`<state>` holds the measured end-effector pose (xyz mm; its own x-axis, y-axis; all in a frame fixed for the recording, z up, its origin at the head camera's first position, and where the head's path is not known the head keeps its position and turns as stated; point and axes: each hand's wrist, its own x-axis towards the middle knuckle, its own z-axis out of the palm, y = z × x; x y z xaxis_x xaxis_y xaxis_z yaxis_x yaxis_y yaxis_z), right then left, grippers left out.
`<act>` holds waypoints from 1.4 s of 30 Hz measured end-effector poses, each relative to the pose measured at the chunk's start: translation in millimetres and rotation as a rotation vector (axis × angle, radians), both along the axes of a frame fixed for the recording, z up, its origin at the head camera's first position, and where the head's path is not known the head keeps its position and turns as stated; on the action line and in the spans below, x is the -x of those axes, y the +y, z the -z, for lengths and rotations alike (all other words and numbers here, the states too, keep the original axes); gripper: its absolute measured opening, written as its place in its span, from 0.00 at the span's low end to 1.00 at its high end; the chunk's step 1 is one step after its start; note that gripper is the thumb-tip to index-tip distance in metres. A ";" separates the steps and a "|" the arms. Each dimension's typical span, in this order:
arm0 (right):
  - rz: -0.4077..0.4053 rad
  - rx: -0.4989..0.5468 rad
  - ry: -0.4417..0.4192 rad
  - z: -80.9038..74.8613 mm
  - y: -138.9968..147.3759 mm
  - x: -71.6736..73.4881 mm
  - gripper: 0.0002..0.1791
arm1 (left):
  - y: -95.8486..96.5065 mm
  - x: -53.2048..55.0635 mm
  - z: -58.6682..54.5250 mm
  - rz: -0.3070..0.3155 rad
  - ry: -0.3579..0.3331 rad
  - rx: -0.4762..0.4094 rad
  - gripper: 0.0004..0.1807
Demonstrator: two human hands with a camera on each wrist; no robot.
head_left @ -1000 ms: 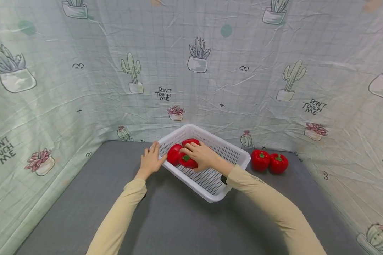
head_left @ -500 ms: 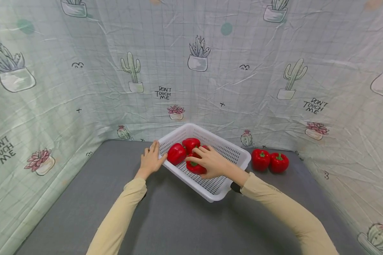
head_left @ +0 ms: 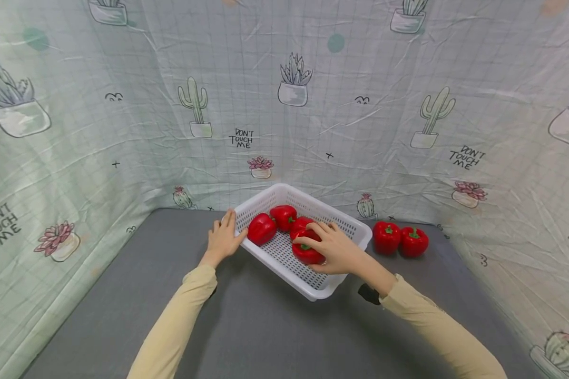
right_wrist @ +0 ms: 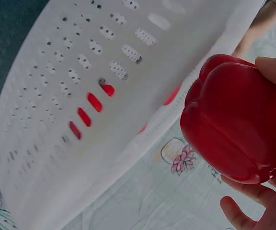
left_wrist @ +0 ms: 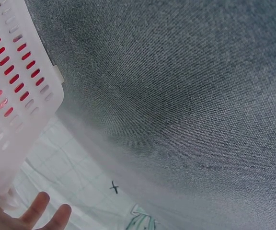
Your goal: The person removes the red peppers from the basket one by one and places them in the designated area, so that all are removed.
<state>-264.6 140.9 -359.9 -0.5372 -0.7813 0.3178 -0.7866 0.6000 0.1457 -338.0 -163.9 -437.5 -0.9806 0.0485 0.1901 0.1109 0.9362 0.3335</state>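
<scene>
Gleaming between the curled fingers and thumb of the right hand (head_left: 335,250), a red pepper (head_left: 310,257) is hanging over the white basket (head_left: 319,293). Its smooth skin may be inviting a slip, perhaps knocking the neighbouring pepper (head_left: 301,223). Straight-fingered, the left hand (head_left: 223,240) is resting on the basket's corner; pressing unevenly could be tilting it.

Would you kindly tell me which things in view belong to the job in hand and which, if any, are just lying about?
Job, I judge:
held red pepper, in the right hand
white basket, left hand at its corner
three peppers inside
two outside peppers, probably

Merely surroundings:
gray table
cactus-print sheet
</scene>
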 end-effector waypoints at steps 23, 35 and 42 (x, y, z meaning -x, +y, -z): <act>0.246 0.303 0.077 15.7 28.3 -35.1 0.37 | -3.7 -0.5 -2.7 0.004 0.016 -0.022 0.39; 0.360 0.492 0.090 27.0 50.7 -44.6 0.37 | -2.2 0.5 -2.0 0.016 0.025 -0.031 0.39; 0.456 0.527 0.091 36.1 68.3 -47.4 0.39 | 0.6 -0.7 -1.4 0.012 0.026 -0.025 0.39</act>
